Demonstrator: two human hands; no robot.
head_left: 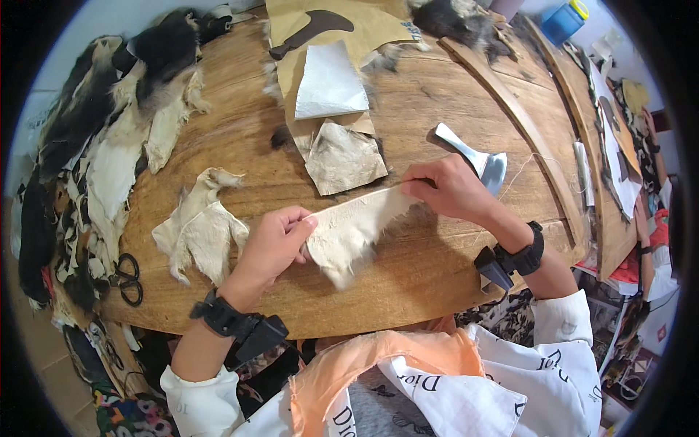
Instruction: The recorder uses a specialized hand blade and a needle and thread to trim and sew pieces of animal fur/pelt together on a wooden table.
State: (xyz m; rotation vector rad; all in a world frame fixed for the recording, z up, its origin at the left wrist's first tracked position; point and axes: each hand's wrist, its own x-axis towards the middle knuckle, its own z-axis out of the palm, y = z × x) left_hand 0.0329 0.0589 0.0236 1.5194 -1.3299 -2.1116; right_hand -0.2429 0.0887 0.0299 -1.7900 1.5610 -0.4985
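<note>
A pale strip of fur hide (357, 227) is stretched between my two hands, just above the near part of the wooden table. Its skin side faces up, and fur fringes its lower edge. My left hand (271, 244) pinches the strip's left end between thumb and fingers. At the upper right corner, my right hand (453, 191) grips the hide with fingers closed. Beyond the strip lies a squarish hide piece (345, 157), partly over brown paper. Irregular hide scraps (202, 234) rest left of my left hand. A metal blade with a shiny handle (480, 159) lies behind my right hand.
Black-handled scissors (129, 280) lie near the left table edge, beside heaped black and white furs (164, 62). Farther back are white sheets (331, 80) and a dark curved knife (320, 25). A long wooden strip (520, 120) crosses the right side. Another person's arm (642, 218) shows far right.
</note>
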